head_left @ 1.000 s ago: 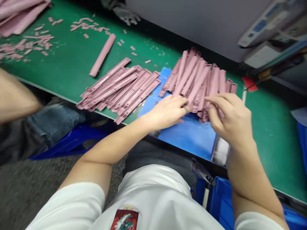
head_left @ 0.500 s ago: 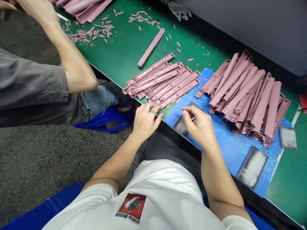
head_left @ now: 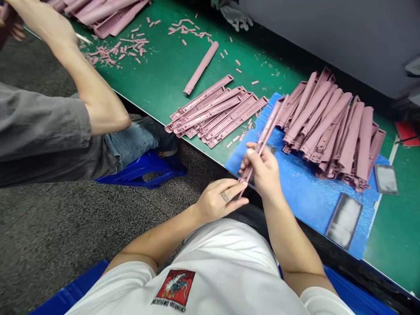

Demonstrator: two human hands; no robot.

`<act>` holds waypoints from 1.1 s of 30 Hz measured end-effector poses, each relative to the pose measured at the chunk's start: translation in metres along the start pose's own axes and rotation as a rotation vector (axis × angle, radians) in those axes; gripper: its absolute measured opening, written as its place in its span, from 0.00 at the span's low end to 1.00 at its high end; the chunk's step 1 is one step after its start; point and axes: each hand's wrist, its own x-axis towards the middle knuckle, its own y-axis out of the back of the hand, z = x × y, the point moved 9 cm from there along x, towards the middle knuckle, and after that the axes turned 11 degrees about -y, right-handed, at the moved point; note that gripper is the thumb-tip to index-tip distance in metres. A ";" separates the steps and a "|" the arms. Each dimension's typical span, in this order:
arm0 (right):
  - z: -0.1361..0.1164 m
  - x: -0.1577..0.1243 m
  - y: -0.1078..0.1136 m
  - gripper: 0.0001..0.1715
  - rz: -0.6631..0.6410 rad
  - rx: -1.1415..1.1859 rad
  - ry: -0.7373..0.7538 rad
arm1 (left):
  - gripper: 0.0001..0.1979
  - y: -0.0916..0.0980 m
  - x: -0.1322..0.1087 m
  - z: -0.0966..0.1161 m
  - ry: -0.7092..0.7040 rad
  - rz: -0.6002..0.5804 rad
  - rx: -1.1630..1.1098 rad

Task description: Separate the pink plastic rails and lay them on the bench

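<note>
A long pink plastic strip (head_left: 269,122) is held tilted over the near edge of the blue sheet, its hollow inner side showing. My right hand (head_left: 264,168) is closed round its lower half. At its bottom end my left hand (head_left: 223,197), with a ring on one finger, pinches the tip between thumb and fingers. Left of the sheet lies a row of similar pink strips (head_left: 213,109), inner sides up. A bigger heap of pink strips (head_left: 328,131) covers the upper part of the blue sheet (head_left: 295,201). A dark block behind my right hand is mostly hidden.
A worn sanding block (head_left: 344,221) lies on the sheet, another grey block (head_left: 386,179) at its right edge. One strip (head_left: 201,68) lies alone on the green table (head_left: 157,78) near pink scraps (head_left: 114,52). A co-worker's arm (head_left: 98,96) reaches across at left.
A strip has been taken up and is now in both hands. My left hand has moved right and nearer my body, off the row; my right hand has closed.
</note>
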 end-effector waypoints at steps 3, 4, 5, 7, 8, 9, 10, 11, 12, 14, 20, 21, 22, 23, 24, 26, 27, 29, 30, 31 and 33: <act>-0.032 -0.020 0.031 0.28 0.079 0.135 0.222 | 0.19 0.008 0.026 -0.025 -0.044 0.008 0.073; -0.042 -0.030 0.046 0.25 0.127 0.144 0.298 | 0.17 0.009 0.040 -0.046 0.008 -0.014 0.153; -0.050 -0.041 0.060 0.24 0.174 0.136 0.352 | 0.16 0.008 0.054 -0.071 0.079 -0.054 0.248; -0.057 -0.064 0.086 0.22 0.242 0.098 0.391 | 0.16 -0.002 0.080 -0.123 0.216 -0.182 0.409; -0.058 -0.075 0.099 0.21 0.267 0.077 0.396 | 0.15 -0.009 0.090 -0.146 0.261 -0.238 0.453; -0.056 -0.086 0.112 0.21 0.296 0.058 0.398 | 0.14 -0.016 0.099 -0.166 0.296 -0.284 0.476; -0.054 -0.098 0.126 0.21 0.333 0.042 0.401 | 0.13 -0.021 0.105 -0.183 0.321 -0.311 0.482; -0.051 -0.109 0.141 0.21 0.376 0.031 0.407 | 0.13 -0.024 0.109 -0.196 0.337 -0.318 0.472; -0.048 -0.120 0.156 0.22 0.421 0.022 0.410 | 0.13 -0.023 0.111 -0.204 0.343 -0.298 0.453; -0.041 -0.140 0.187 0.25 0.512 0.018 0.409 | 0.16 -0.012 0.114 -0.206 0.327 -0.176 0.398; -0.049 -0.193 0.264 0.36 0.846 -0.007 0.613 | 0.29 0.022 0.112 -0.132 0.355 0.504 -0.141; -0.050 -0.198 0.272 0.36 0.906 -0.021 0.644 | 0.29 0.014 0.112 -0.118 0.405 0.577 -0.262; -0.050 -0.199 0.277 0.37 0.949 -0.041 0.658 | 0.30 0.002 0.112 -0.105 0.458 0.616 -0.371; -0.049 -0.198 0.281 0.37 0.978 -0.062 0.665 | 0.32 -0.010 0.111 -0.093 0.506 0.636 -0.456; -0.048 -0.197 0.284 0.38 1.003 -0.076 0.674 | 0.33 -0.023 0.111 -0.083 0.542 0.626 -0.519; -0.043 -0.194 0.288 0.41 1.028 -0.091 0.696 | 0.36 -0.042 0.110 -0.069 0.555 0.555 -0.576; -0.040 -0.191 0.289 0.42 1.013 -0.099 0.695 | 0.36 -0.047 0.108 -0.066 0.533 0.534 -0.574; -0.034 -0.188 0.292 0.44 0.970 -0.126 0.698 | 0.37 -0.049 0.103 -0.064 0.449 0.526 -0.570; -0.030 -0.187 0.293 0.44 0.953 -0.157 0.691 | 0.37 -0.050 0.102 -0.064 0.401 0.520 -0.583; -0.027 -0.187 0.294 0.43 0.951 -0.193 0.681 | 0.36 -0.053 0.102 -0.064 0.361 0.511 -0.603; -0.017 -0.186 0.295 0.42 0.962 -0.281 0.625 | 0.35 -0.060 0.103 -0.061 0.314 0.468 -0.617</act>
